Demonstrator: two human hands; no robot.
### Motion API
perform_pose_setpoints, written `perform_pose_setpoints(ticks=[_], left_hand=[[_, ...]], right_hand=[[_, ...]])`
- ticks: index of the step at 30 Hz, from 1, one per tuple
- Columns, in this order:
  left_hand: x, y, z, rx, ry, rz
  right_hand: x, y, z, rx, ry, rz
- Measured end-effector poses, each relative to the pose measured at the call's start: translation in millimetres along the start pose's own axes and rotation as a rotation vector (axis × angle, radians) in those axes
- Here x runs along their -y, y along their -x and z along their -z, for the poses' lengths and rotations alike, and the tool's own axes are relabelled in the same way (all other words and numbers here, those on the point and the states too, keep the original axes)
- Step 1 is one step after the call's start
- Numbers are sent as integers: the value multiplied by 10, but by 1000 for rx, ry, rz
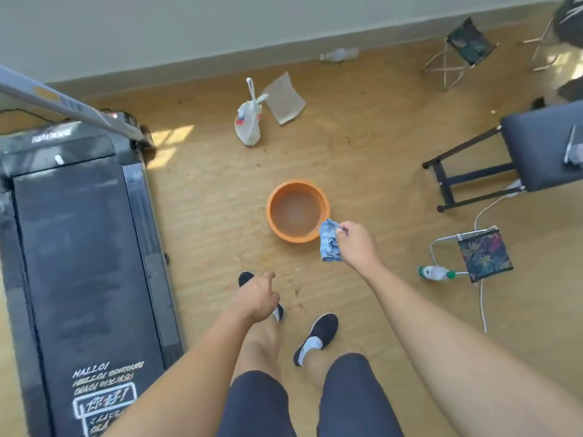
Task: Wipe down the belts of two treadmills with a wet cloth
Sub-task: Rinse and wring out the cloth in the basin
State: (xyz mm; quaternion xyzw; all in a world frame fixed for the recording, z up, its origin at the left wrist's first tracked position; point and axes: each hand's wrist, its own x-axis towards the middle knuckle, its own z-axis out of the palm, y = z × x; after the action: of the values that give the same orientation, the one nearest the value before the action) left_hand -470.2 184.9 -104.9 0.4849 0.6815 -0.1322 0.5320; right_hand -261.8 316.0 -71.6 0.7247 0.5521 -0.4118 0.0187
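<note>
- Blue patterned cloth [330,241] hung bunched from the right hand [356,239], pinched between thumb and fingertips, at the near right rim of the basin [271,212].
- Orange basin stood on the wood floor [205,216] and held cloudy water.
- Left hand [257,296] was lower, over the left shoe [246,277], with fingers loosely curled and nothing in them.
- Treadmill [85,247] lay at the left, well apart from the cloth; its black belt carried white lettering at the near end.
- Belt showed dull patches; could not tell whether damp or dust.
- Beyond the basin stood a white bag [247,123] with a white handle sticking out, and a pale sheet [284,97] lay just beside it.
- At the right, a bottle [437,273] with a green cap lay on the floor, just beside a folding stool [484,257].
- Dark chair [542,146] stood farther back on the right; a white cable [482,307] ran over the floor below it.
</note>
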Motion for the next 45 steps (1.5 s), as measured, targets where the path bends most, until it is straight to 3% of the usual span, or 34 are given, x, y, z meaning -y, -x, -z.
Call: perform_pose_setpoints(ticks=[9, 14, 17, 22, 26, 28, 31, 34, 36, 41, 43, 45], left_hand=[[65, -3319, -291, -159, 289, 51], [-3, -5048, -720, -373, 530, 8], [2, -5575, -1054, -502, 678, 36], [-6, -5928, -1501, -596, 806, 98], [-9, -6209, -1426, -707, 917, 232], [-6, -6335, -1286, -678, 975, 307], [7, -6497, -1107, -609, 1025, 326], [63, -6640, -1021, -599, 1005, 320], [97, -6671, -996, -573, 1034, 321], [252, -6650, -980, -442, 1257, 264], [271, -6675, -973, -432, 1224, 214], [244, -6723, -964, -522, 1118, 249]], right_hand=[[-793, -3104, -1209, 0, 2, -74], [-1152, -4598, -2158, 188, 193, 187], [-1319, -5076, -2593, 304, 185, 293], [-1594, -5350, -2836, 284, 287, 295], [-1644, -5271, -3064, 420, 446, 606], [-1631, -5340, -3200, 452, 553, 669], [-1596, -5515, -3387, 338, 560, 484], [-1528, -5624, -3543, 179, 334, 200], [-1464, -5658, -3612, 268, 82, 91], [-1452, -5736, -3463, 673, -531, -261], [-1504, -5803, -3360, 716, -561, -263], [-1542, -5819, -3302, 597, -378, -167]])
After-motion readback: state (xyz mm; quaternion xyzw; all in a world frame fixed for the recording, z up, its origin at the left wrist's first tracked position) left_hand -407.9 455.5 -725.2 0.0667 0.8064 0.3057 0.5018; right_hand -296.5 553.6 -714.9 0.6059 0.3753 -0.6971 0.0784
